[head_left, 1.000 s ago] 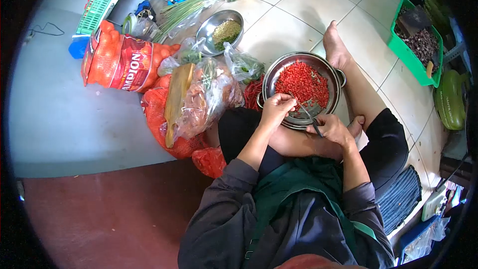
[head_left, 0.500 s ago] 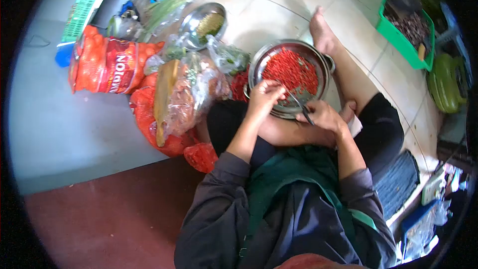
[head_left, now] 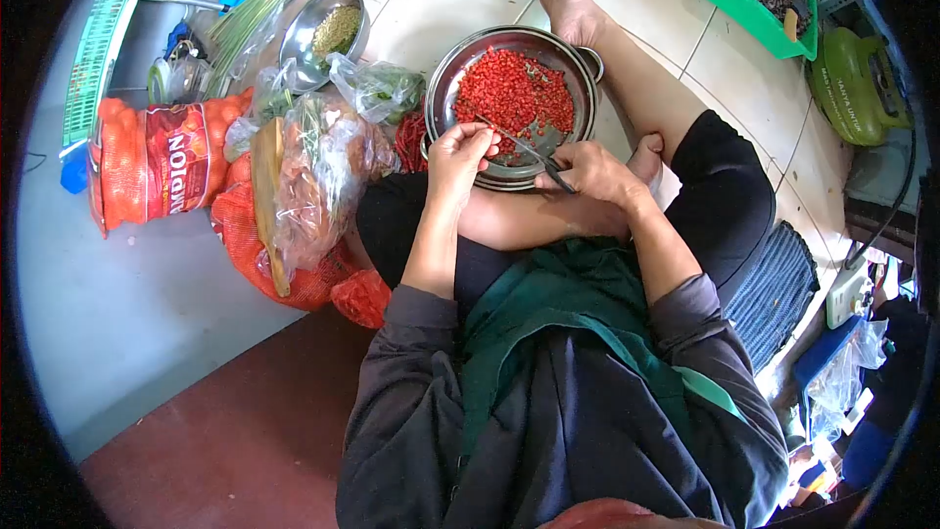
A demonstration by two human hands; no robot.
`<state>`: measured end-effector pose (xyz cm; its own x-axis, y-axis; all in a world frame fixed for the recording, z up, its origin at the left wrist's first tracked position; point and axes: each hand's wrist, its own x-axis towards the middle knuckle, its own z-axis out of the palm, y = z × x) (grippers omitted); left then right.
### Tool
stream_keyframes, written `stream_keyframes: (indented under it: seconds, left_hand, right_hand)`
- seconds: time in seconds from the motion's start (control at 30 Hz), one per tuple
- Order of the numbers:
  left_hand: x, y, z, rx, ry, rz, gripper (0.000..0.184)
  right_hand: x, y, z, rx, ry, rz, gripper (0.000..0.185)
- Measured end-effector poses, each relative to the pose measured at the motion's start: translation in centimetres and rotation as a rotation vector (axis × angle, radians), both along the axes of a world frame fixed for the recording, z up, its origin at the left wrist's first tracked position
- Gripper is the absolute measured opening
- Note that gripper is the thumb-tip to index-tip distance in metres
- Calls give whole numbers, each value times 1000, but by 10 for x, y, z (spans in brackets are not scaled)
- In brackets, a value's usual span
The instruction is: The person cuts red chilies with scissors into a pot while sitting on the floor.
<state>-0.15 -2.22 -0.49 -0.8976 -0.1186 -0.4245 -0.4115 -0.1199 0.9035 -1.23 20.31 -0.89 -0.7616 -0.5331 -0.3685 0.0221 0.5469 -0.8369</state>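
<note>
A steel pot [head_left: 589, 88] with two side handles stands in front of my crossed legs, holding many small cut red pieces [head_left: 509, 88], probably chili. Over its near edge, my right hand [head_left: 587, 172] is closed around the dark handles of scissors [head_left: 534, 152], whose blades point up and left toward my other hand. My left hand [head_left: 460, 155] is pinched at the pot's near left rim, fingertips by the blade tips; what it holds is too small to name. Beside the pot's left side lie whole red chilies [head_left: 410, 142].
On the left are an orange net sack [head_left: 176, 159], a wooden board [head_left: 266, 196], plastic bags of food [head_left: 323, 176] and a steel bowl [head_left: 361, 34]. A green crate [head_left: 744, 12] and green gas cylinder [head_left: 854, 88] stand at the upper right.
The camera view has swung, so the pot and sack appear farther left and the crate higher. Both hands stay over the pot's near edge, with the scissors still in my right hand.
</note>
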Motion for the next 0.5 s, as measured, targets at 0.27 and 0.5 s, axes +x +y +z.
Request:
stream_keyframes:
  seconds: [0.27,0.5]
  left_hand:
    - [1,2,4,45,21,70,14]
    - [0,5,-2,13,33,5,13]
  right_hand:
    - [4,-3,2,-29,-45,12,48]
    - [1,-1,-7,-11,10,23,43]
